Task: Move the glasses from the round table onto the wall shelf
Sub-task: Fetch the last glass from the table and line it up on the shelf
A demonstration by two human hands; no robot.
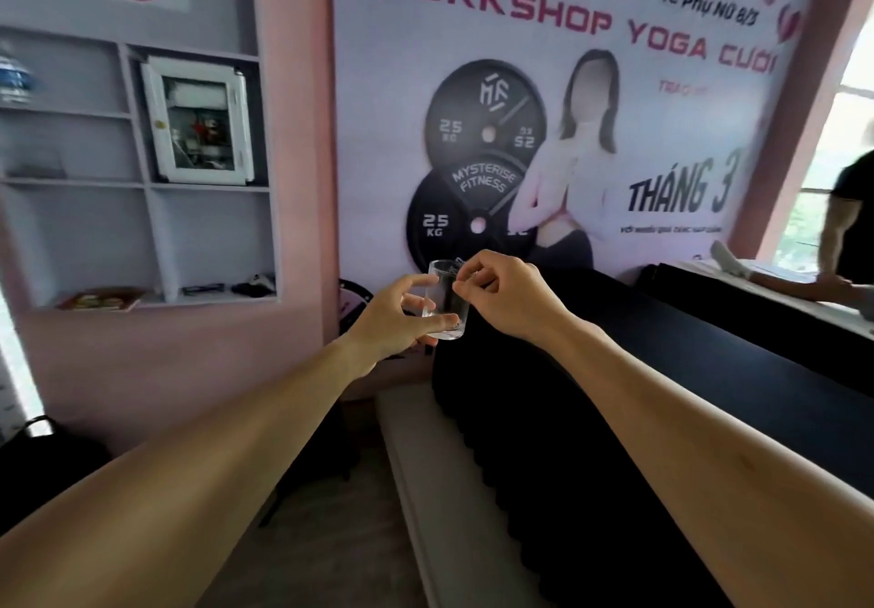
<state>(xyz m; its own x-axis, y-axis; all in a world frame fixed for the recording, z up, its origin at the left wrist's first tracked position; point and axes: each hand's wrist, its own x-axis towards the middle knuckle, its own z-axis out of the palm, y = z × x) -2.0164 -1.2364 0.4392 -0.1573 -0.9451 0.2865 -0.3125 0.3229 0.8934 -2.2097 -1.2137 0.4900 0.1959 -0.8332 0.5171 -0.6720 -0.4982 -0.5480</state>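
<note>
A clear drinking glass is held upright in the air between both hands, in front of a large poster. My left hand wraps the glass from the left, thumb along its base. My right hand pinches the glass's upper right rim with its fingertips. The grey wall shelf with several open compartments hangs on the pink wall to the upper left, well apart from the glass. The round table is not in view.
A white medicine cabinet fills one shelf compartment; small dark items and a book lie on the bottom shelf. Stacked black mats lie to the right. Another person stands at the right edge by a window.
</note>
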